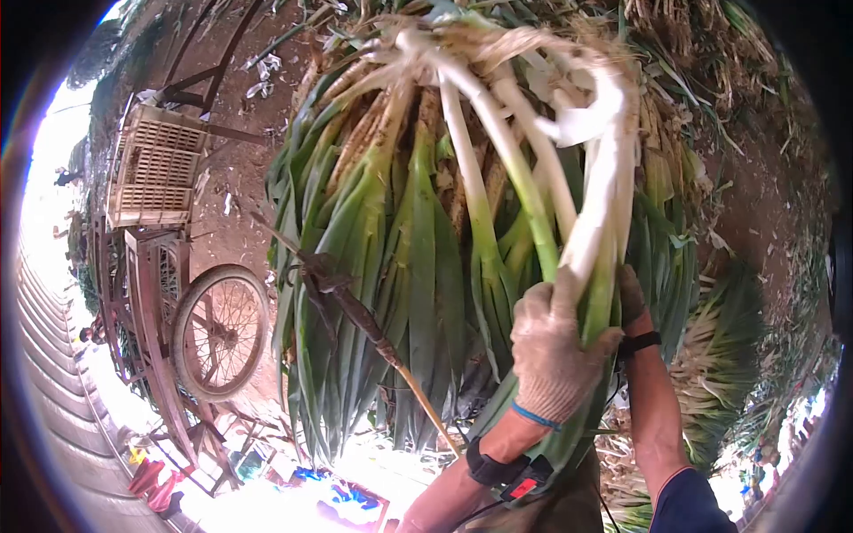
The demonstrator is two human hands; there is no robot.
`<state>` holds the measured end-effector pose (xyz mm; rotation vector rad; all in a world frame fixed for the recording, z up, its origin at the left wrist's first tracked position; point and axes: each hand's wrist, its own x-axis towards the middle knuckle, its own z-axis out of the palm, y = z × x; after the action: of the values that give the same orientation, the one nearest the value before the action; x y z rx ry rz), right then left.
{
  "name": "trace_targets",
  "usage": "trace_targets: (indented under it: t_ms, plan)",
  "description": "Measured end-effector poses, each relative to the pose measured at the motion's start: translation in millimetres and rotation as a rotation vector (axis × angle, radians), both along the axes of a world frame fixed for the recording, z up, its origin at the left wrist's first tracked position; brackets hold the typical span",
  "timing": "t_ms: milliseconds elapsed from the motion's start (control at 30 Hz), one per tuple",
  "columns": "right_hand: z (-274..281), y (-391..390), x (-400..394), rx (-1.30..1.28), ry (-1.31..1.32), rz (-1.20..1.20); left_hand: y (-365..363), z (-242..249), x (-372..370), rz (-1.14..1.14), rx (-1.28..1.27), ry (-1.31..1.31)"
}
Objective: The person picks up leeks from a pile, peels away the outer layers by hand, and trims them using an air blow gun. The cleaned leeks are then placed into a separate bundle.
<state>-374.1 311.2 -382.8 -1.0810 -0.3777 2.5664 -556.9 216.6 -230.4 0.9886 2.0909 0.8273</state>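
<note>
My left hand [560, 346], in a pale knitted glove with a blue cuff, is wrapped round several thick leeks [604, 195] where white stems turn green. Behind them, my right hand [633, 298], also gloved, presses against the right side of the same stalks; most of its fingers are hidden. The held leeks bend over at the top, where their roots and dry skins lie. Beside and behind them, a large pile of leeks [382, 222] shows broad green leaves hanging down. A stick with dark wrapping [355, 311] crosses the front of the pile.
A slatted crate [158, 166] is at the upper left, above a cart frame [149, 311] with a spoked wheel [220, 331]. More leeks [724, 355] lie at the right. Leaf scraps are scattered on the brown ground [235, 195]. Bright glare washes out the bottom left.
</note>
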Motion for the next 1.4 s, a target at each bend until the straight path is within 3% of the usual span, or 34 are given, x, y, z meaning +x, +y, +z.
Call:
trace_targets:
  t_ms: [33, 167, 233, 333, 400, 467, 500, 567, 600, 667, 733, 867, 933, 1000, 1167, 1233, 1300, 1333, 1400]
  plan:
    - [-3, -4, 12, -0.004, 0.042, -0.051, 2, 3, 2, -0.032, -0.032, -0.103]
    - [-30, -8, 18, 0.066, -0.031, -0.061, 0, -18, -10, -0.164, 0.146, 0.173]
    - [-37, -10, 2, 0.107, -0.108, -0.064, 6, -43, -18, -0.105, 0.148, 0.161]
    - [10, 21, -44, 0.160, 0.047, 0.048, 19, -61, -43, 0.037, 0.171, 0.227]
    - [-44, 33, -52, 0.400, -0.051, 0.189, 32, -64, -57, 0.171, 0.078, 0.083]
    - [-70, 54, -66, 0.893, -0.119, 0.417, 33, -81, -75, 0.259, -0.034, -0.058]
    - [-73, 55, -71, 0.964, -0.143, 0.454, 29, -98, -84, 0.267, -0.029, -0.115]
    - [-60, 56, -77, 0.835, -0.161, 0.458, 32, -102, -91, 0.291, 0.050, -0.330]
    - [-50, 56, -75, 1.138, -0.195, 0.495, 40, -84, -91, 0.291, 0.073, -0.368]
    - [-7, 53, -70, 1.091, -0.225, 0.536, 36, -78, -80, 0.381, 0.160, -0.704]
    - [74, 46, -67, 0.402, -0.161, 0.490, 8, -62, -85, 0.244, -0.032, -0.892]
    - [113, 7, -23, 0.466, -0.049, 0.346, -17, 8, -9, 0.252, 0.192, -0.870]
    - [169, 6, 14, 0.467, -0.044, 0.276, -17, 40, 27, 0.315, 0.074, -0.779]
    - [206, 17, 55, 0.478, -0.173, 0.304, -5, 75, 63, 0.267, 0.065, -0.811]
    - [289, 56, 200, 0.706, -0.422, 0.130, 38, 167, 163, 0.096, 0.325, -0.837]
    - [288, 81, 307, 1.003, -0.673, 0.280, 43, 197, 205, 0.012, 0.325, -0.906]
    - [311, 77, 354, 1.147, -0.895, 0.444, 29, 226, 239, -0.056, 0.208, -0.854]
    - [360, 62, 347, 0.945, -0.850, 0.393, 17, 231, 260, -0.099, 0.172, -0.766]
    - [400, 31, 359, 0.600, -0.628, 0.351, -23, 219, 304, -0.243, 0.291, -0.629]
